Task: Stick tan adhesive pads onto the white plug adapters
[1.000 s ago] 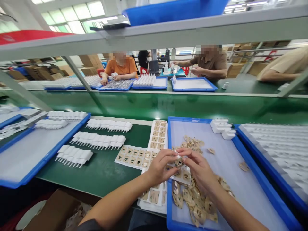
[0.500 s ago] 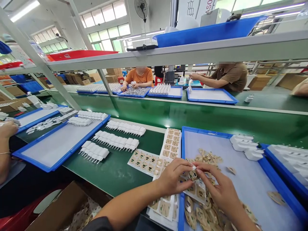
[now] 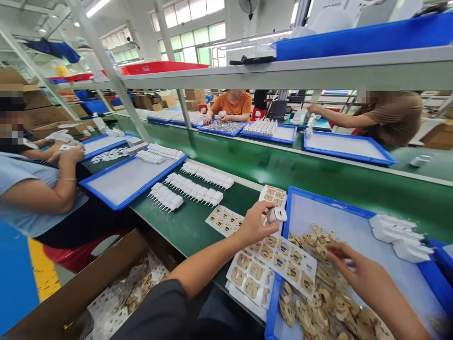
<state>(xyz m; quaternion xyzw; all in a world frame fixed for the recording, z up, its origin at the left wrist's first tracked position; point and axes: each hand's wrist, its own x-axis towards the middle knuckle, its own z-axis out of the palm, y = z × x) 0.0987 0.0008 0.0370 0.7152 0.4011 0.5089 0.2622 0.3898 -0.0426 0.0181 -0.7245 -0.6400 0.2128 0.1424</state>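
Note:
My left hand (image 3: pixel 256 222) is closed on a small white charger (image 3: pixel 277 215), held above the sticker sheets. The charger's pale end, with a dark slot, faces right. My right hand (image 3: pixel 357 269) hovers over the blue-rimmed tray (image 3: pixel 345 210), thumb and forefinger drawn together beside a heap of tan peeled backings (image 3: pixel 322 278). Whatever is between those fingertips, if anything, I cannot make out. Under my left hand, a sheet of tan stickers (image 3: pixel 292 264) overlaps the tray's left rim. More sticker sheets (image 3: pixel 249 278) are stacked beneath it.
White chargers (image 3: pixel 396 231) stand at the tray's far right. Rows of white plugs with pins (image 3: pixel 193 186) lie on the green bench, near another blue tray (image 3: pixel 127 182). A co-worker (image 3: pixel 42 179) sits at left; a cardboard box (image 3: pixel 116 283) is below. A shelf (image 3: pixel 247 71) crosses above.
My hands have parted: the left keeps the charger, now lifted, and the right has moved away over the backings. The tan piece on the charger's end is gone. The view has swung left.

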